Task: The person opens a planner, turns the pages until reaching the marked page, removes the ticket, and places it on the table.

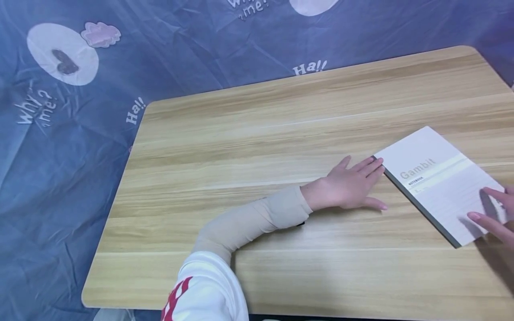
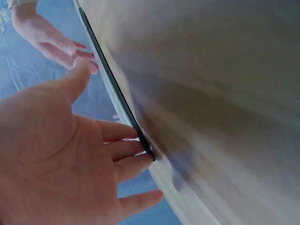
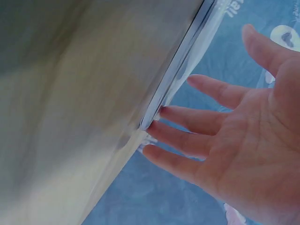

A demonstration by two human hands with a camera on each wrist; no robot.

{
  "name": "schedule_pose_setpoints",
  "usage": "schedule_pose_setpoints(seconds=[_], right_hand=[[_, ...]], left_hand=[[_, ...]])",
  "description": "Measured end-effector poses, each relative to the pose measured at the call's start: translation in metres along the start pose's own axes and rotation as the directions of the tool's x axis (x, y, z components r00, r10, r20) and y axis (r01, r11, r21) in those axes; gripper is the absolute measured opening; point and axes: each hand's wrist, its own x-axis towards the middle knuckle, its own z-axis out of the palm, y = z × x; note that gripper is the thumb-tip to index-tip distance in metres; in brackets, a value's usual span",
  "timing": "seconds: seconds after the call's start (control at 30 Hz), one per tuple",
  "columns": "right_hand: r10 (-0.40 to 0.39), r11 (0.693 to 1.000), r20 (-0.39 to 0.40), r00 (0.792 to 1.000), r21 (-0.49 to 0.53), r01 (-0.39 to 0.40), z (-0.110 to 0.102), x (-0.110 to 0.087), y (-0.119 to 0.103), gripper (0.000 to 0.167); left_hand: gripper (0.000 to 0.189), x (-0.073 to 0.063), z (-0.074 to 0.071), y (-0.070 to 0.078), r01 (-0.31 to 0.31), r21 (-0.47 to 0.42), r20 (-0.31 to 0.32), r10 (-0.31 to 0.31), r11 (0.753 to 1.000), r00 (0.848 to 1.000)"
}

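Note:
A white notebook with a dark spine and "Gambit" on its cover lies flat at the right of the table. My left hand has its fingers stretched out, the tips at the notebook's spine near its upper left corner. In the left wrist view the left hand's fingertips meet the end of that dark spine. My right hand, partly cut off in the head view, reaches over the lower right of the cover. The right wrist view has this hand with spread fingers, two tips at the notebook's edge.
The wooden table has rounded corners and spreads to the left of the notebook. Behind and beside it hangs a blue printed cloth. My left sleeve crosses the table's front half.

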Motion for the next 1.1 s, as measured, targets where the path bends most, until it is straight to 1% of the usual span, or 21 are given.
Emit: schedule_pose_setpoints(seconds=[0.07,0.13,0.23,0.3,0.37,0.47,0.53,0.6,0.73,0.83,0.97,1.1], right_hand=[[-0.042,0.999,0.033,0.999,-0.013,0.042,-0.001,0.0,-0.011,0.068],[-0.09,0.996,0.08,0.993,-0.011,0.091,-0.003,0.0,-0.026,0.066],[-0.167,0.986,0.101,0.981,0.031,0.165,-0.003,0.0,-0.051,0.062],[-0.205,0.979,0.124,0.971,0.001,0.206,-0.003,0.0,-0.067,0.061],[-0.215,0.974,0.156,0.964,-0.034,0.222,-0.002,0.001,-0.081,0.063],[-0.205,0.971,0.243,0.948,-0.074,0.229,-0.003,0.004,-0.097,0.066],[-0.198,0.974,0.29,0.936,-0.049,0.221,-0.002,0.007,-0.106,0.067],[-0.21,0.973,0.317,0.925,-0.029,0.231,-0.001,0.01,-0.113,0.067],[-0.197,0.974,0.366,0.91,-0.036,0.226,0.004,0.017,-0.131,0.067],[-0.194,0.974,0.41,0.891,-0.029,0.225,0.008,0.022,-0.142,0.067],[-0.215,0.971,0.451,0.866,0.005,0.238,0.016,0.029,-0.156,0.069],[-0.24,0.966,0.47,0.849,0.028,0.258,0.024,0.036,-0.168,0.07]], left_hand=[[0.091,-0.001,0.001,-0.007,0.007,-0.014,0.002,-0.007,1.0,1.0],[0.091,-0.003,0.003,-0.015,0.015,-0.033,0.001,-0.015,0.999,1.0],[0.091,-0.007,0.006,-0.027,0.025,-0.077,-0.008,-0.026,0.997,1.0],[0.091,-0.01,0.008,-0.036,0.031,-0.109,-0.02,-0.034,0.994,0.999],[0.091,-0.014,0.01,-0.045,0.036,-0.134,-0.032,-0.04,0.99,0.999],[0.091,-0.02,0.012,-0.058,0.047,-0.158,-0.043,-0.054,0.986,0.998],[0.091,-0.023,0.012,-0.065,0.056,-0.17,-0.044,-0.064,0.984,0.997],[0.09,-0.026,0.013,-0.073,0.064,-0.18,-0.045,-0.073,0.982,0.996],[0.09,-0.031,0.018,-0.089,0.076,-0.198,-0.055,-0.088,0.977,0.995],[0.09,-0.036,0.021,-0.101,0.092,-0.219,-0.059,-0.107,0.971,0.992],[0.089,-0.043,0.024,-0.117,0.116,-0.248,-0.061,-0.135,0.962,0.989],[0.089,-0.047,0.025,-0.131,0.137,-0.261,-0.062,-0.158,0.956,0.985]])
